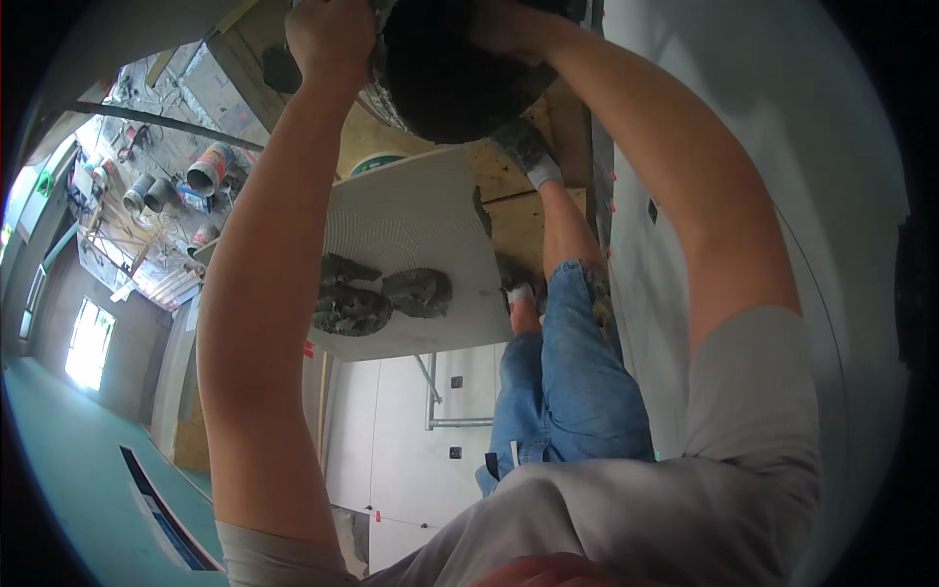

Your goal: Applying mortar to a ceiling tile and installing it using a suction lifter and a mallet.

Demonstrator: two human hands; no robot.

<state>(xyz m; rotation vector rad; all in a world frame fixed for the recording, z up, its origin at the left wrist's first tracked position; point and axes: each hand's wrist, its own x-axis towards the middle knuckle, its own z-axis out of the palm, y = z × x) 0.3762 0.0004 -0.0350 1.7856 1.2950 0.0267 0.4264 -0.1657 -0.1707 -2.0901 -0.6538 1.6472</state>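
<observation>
A black bucket (455, 83) with grey mortar smeared on its side is tipped toward me at the top of the view. My left hand (333, 44) is closed at the bucket's left edge, gripping it. My right hand (504, 29) reaches into the dark mouth of the bucket, where its fingers are lost in shadow. Below the bucket lies a large pale tile (460, 210). Its far part carries combed ridges of adhesive, and several dark grey mortar lumps (419, 292) sit on its nearer left part.
Wooden boards (514, 220) lie under my feet, beside a tall grey wall (675, 137) on the right. Down to the left, buckets (208, 171) stand on a cluttered lower floor. A metal pole (171, 121) crosses there. A green lid or tub (377, 161) shows behind the tile.
</observation>
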